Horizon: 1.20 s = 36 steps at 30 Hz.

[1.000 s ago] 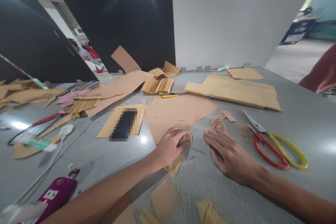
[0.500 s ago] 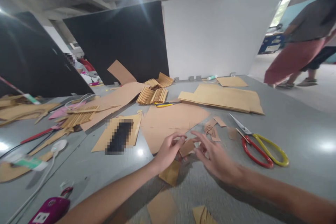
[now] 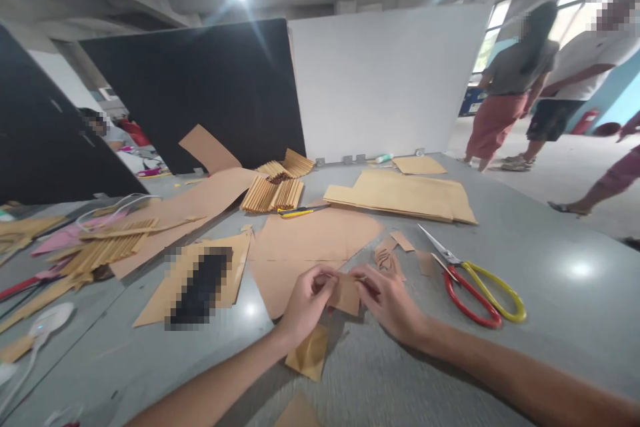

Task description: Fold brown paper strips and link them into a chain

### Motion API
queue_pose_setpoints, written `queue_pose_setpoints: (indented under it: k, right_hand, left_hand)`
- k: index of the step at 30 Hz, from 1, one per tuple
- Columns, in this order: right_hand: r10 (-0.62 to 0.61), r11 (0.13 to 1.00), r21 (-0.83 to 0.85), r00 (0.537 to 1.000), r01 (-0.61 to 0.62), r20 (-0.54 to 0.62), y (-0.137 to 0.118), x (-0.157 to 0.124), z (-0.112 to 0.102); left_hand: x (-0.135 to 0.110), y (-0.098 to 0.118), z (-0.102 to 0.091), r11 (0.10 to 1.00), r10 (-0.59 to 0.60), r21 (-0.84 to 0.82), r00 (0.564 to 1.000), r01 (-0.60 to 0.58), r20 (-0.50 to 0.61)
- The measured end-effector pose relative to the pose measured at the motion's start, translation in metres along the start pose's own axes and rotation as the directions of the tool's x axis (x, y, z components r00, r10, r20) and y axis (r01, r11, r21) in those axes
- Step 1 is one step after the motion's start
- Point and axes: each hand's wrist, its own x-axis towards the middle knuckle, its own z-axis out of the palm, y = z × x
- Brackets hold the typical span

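Observation:
A small piece of brown kraft paper (image 3: 346, 296) is pinched between my two hands, just above the grey table. My left hand (image 3: 314, 297) grips its upper left corner between thumb and fingers. On the other side, my right hand (image 3: 384, 293) has its upper right edge in a pinch. Something small and red shows under the paper, too hidden to name. Below my left hand lies a yellowish paper piece (image 3: 309, 352). Large brown paper sheets (image 3: 300, 240) spread out beyond my hands, and curled paper scraps (image 3: 385, 257) lie past my right hand.
Scissors (image 3: 463, 273) with red and yellow handles lie open at right. A yellow utility knife (image 3: 297, 212) rests near pleated paper (image 3: 273, 193). Folded kraft paper (image 3: 400, 197) lies further back. Black and white panels (image 3: 375, 87) border the table; people (image 3: 505, 80) stand beyond at right.
My right hand has closed onto the paper's right edge; its fingers were apart before. The paper is now held between both hands. The view has turned right, and another standing person shows.

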Motion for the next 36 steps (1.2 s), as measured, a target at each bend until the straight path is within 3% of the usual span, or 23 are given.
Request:
queue_pose_setpoints:
  k: [3, 8, 13, 15, 21, 27, 36]
  right_hand:
    - [-0.025, 1.000, -0.020, 1.000, 0.025, -0.004, 0.002, -0.003, 0.001]
    - [-0.041, 0.998, -0.055, 0.997, 0.037, -0.066, 0.008, -0.016, 0.001]
    - [-0.293, 0.947, -0.120, 0.954, 0.298, 0.058, 0.004, -0.018, -0.004]
    - [-0.320, 0.939, -0.105, 0.943, 0.328, 0.092, -0.001, -0.015, -0.005]
    - [-0.140, 0.989, -0.044, 0.987, 0.144, 0.073, -0.009, -0.009, -0.005]
    - [-0.026, 0.996, 0.083, 0.999, 0.022, 0.042, 0.002, -0.004, -0.003]
    - [0.189, 0.898, 0.379, 0.974, -0.223, 0.124, 0.009, 0.003, -0.001]
  left_hand:
    - [-0.001, -0.002, -0.002, 0.998, -0.035, -0.043, 0.999, 0.035, 0.014]
    - [-0.001, -0.001, -0.003, 0.967, -0.144, -0.179, 0.970, 0.180, 0.195]
    - [0.000, 0.003, -0.005, 0.975, -0.121, -0.150, 0.962, 0.161, 0.244]
    - [-0.001, 0.004, -0.005, 0.985, -0.086, -0.120, 0.962, 0.121, 0.258]
    - [-0.001, -0.002, -0.004, 0.987, -0.060, -0.136, 0.973, 0.092, 0.223]
    - [0.000, -0.003, -0.006, 0.986, -0.047, -0.145, 0.974, 0.081, 0.223]
    - [0.000, 0.002, -0.005, 0.983, -0.075, -0.142, 0.966, 0.113, 0.246]
